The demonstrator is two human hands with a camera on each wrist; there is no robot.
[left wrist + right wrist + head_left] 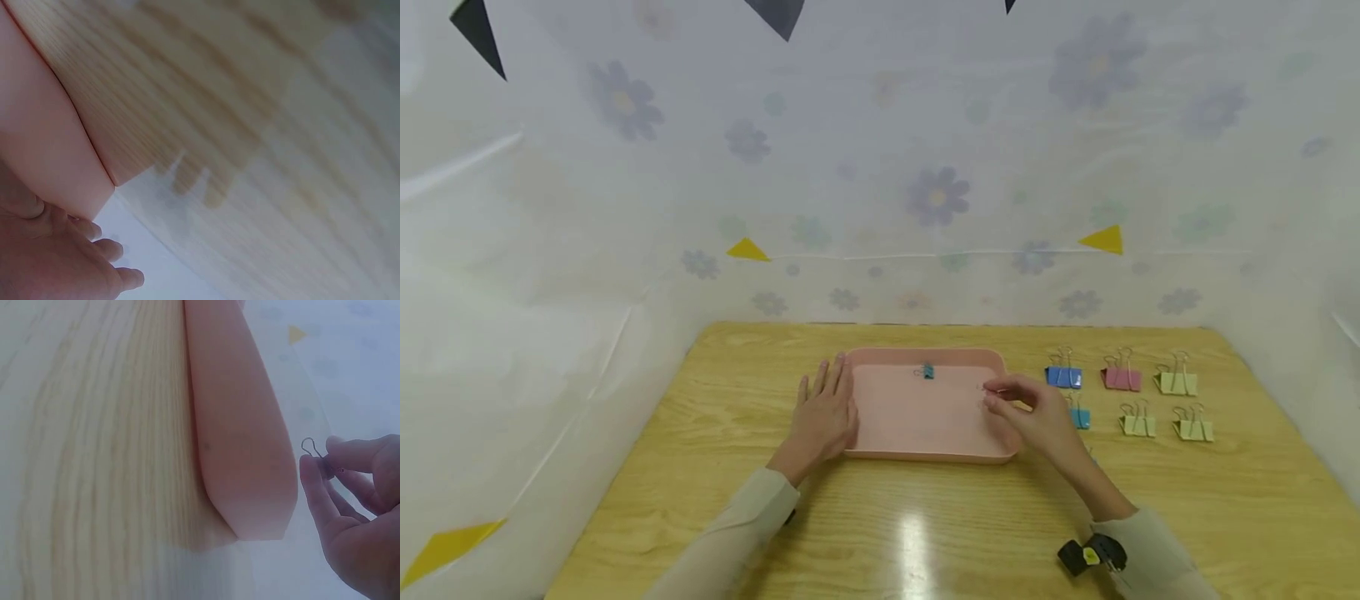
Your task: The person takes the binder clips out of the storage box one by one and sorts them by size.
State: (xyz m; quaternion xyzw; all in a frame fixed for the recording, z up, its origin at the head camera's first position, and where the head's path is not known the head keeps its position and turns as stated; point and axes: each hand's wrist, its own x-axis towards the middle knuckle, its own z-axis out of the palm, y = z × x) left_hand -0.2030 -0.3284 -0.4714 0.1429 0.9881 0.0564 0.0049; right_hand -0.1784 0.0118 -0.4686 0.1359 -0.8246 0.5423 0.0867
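Observation:
A pink tray [917, 417] lies on the wooden table. One small teal binder clip [928, 372] rests inside it toward the back. My left hand [823, 414] lies along the tray's left rim with its fingers straight; the left wrist view shows the hand [56, 256] against the tray wall. Over the tray's right side, my right hand [1030, 412] pinches a small binder clip [325, 467] between thumb and fingertips. Its wire loop sticks out past the fingertips in the right wrist view, while most of its body is hidden by the fingers.
Right of the tray stand binder clips in rows: a blue one [1064, 377], a pink one [1122, 379] and several pale green ones [1178, 383]. A light blue clip [1081, 418] is partly behind my right hand. A flower-patterned sheet [880, 208] hangs behind the table.

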